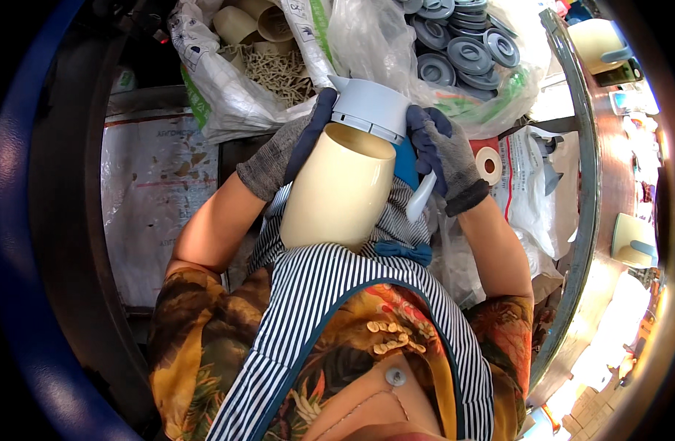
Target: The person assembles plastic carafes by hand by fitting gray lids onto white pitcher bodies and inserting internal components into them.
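Striped bib: navy-and-white cloth apron (308, 294), right up close, nearer the wearer than either hand, and the vessel's lower end meets it.
Left hand (312, 136): grey-and-navy glove, fingers long against the near-left side of the pouring end; thumb out of sight, so whether it grips or only braces, I can't tell.
Right hand (442, 151): matching glove, fingers bent inward, pinching the far side.
Collar between them: pale-blue plastic spouted ring (370, 106), spout pointing to the left fingertips, and look, it sits tilted over the mouth, a gap showing at its front.
Cream body: glossy, barrel-shaped vessel (337, 195), between the forearms; long axis runs from the apron up and slightly rightward, left hand nearer.
Handle: pale-blue curved plastic grip (421, 198), just below the right fingers, its top hidden by the glove.
Beyond the left hand: white printed sack (242, 117) with small beige pieces (275, 73).
Beyond the right hand: round grey plastic lids (470, 55), heaped in clear film; closer, a white tape roll (488, 165).
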Demonstrator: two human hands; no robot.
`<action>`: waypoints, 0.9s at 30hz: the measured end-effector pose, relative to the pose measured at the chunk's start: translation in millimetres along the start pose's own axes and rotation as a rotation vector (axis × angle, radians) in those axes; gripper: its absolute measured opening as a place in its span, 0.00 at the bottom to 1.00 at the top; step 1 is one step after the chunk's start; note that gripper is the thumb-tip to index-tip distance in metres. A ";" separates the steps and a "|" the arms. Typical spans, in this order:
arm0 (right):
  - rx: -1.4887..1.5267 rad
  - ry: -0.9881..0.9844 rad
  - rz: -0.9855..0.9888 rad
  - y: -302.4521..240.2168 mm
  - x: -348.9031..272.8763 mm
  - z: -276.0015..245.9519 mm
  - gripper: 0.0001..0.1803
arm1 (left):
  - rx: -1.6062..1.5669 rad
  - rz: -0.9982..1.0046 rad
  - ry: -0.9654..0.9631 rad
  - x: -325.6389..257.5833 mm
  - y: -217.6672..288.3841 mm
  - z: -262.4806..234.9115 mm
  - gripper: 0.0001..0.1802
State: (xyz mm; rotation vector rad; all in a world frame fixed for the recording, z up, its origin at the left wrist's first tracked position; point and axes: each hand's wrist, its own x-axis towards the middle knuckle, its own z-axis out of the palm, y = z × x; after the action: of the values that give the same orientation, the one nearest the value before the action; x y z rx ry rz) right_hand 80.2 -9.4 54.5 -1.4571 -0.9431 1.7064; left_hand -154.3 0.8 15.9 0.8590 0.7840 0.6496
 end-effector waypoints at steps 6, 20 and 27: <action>-0.286 0.100 -0.203 30.4 16.3 -5.0 0.15 | 0.735 0.430 0.078 6.9 -27.5 -24.5 0.33; -0.610 0.099 -0.423 55.8 19.7 -7.5 0.18 | 1.419 0.989 -0.132 5.3 -25.5 -38.1 0.35; -1.131 0.973 -0.695 77.6 25.6 -116.1 0.33 | -0.188 -0.046 0.116 -29.6 -5.7 0.5 0.30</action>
State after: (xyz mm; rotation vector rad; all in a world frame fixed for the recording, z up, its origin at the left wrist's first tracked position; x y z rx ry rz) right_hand 188.2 -15.5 -37.4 -1.9213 -1.5876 -0.2279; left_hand -169.3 -24.8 21.1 0.6349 0.8302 0.7248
